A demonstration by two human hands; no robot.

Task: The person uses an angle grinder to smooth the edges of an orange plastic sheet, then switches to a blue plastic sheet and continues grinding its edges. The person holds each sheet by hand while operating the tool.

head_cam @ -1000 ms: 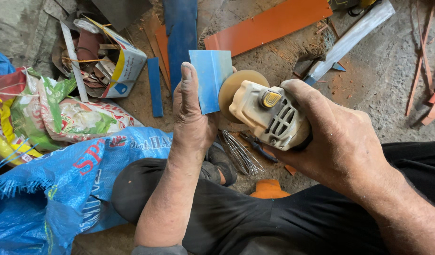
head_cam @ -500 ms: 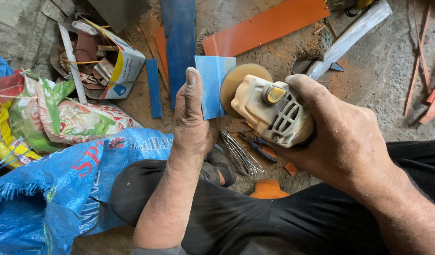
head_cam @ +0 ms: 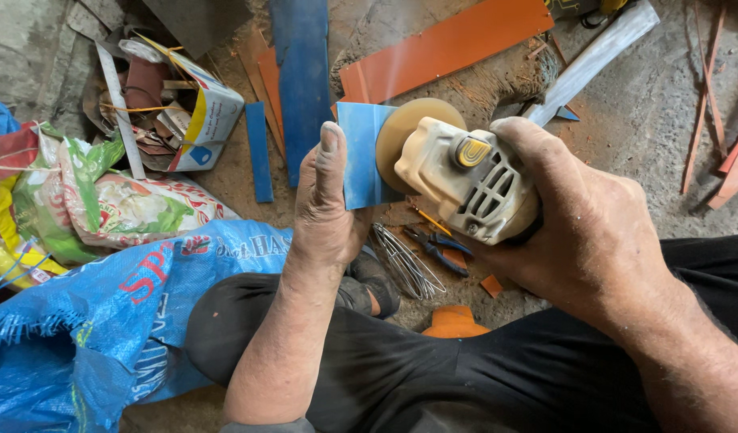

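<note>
My left hand grips a small blue flat piece, held upright with the thumb along its left edge. My right hand is wrapped around a cream-coloured angle grinder. The grinder's tan sanding disc lies against the right side of the blue piece. Both hands hover above my knees, in dark trousers, over a dusty floor.
Blue strips and orange strips lie on the floor ahead, with a grey metal bar at upper right. Pliers and a wire bundle rest below the grinder. A blue woven sack, plastic bags and a scrap-filled carton sit left.
Both hands have shifted slightly with the blue piece and the grinder. The disc stays against the blue piece and both grips are unchanged.
</note>
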